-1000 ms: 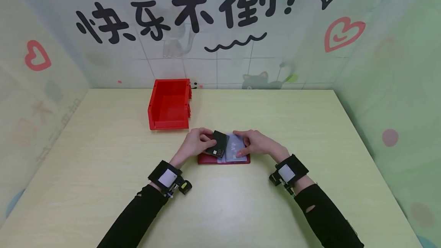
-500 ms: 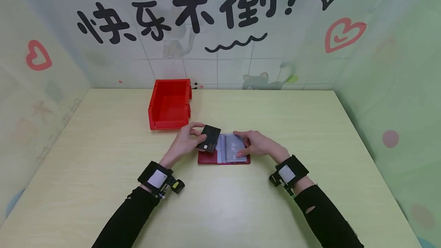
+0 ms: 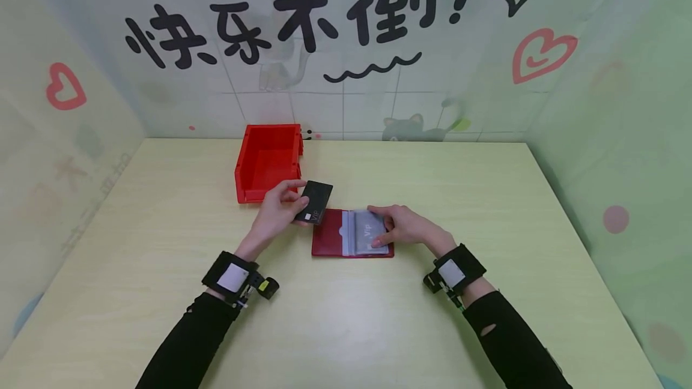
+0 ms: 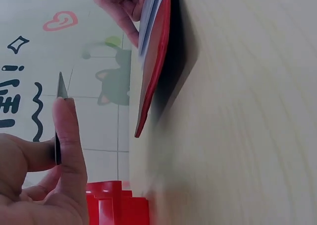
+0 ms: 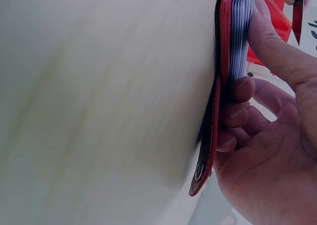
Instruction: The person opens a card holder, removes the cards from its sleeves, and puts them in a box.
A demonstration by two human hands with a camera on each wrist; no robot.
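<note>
My left hand (image 3: 276, 212) pinches a black card (image 3: 318, 198) marked VIP between thumb and fingers, up and to the left of an open red card holder (image 3: 327, 238). In the left wrist view the card (image 4: 60, 88) shows edge-on. Clear plastic sleeves (image 3: 363, 242) fill the holder's right side, and a VIP mark shows through them. My right hand (image 3: 404, 225) grips that side, thumb on the sleeves. In the right wrist view, fingers curl by the stack of sleeve edges (image 5: 240, 41), above a strap with a metal snap (image 5: 199, 171).
A red plastic bin (image 3: 264, 196) stands at the back left of the light wooden table (image 3: 346, 323), just behind my left hand. Printed cloth walls (image 3: 216, 107) enclose the table at the back and both sides.
My left hand has drawn the black card away from the holder, up and left toward the bin, baring the holder's red left cover. The right hand stays put on the sleeves.
</note>
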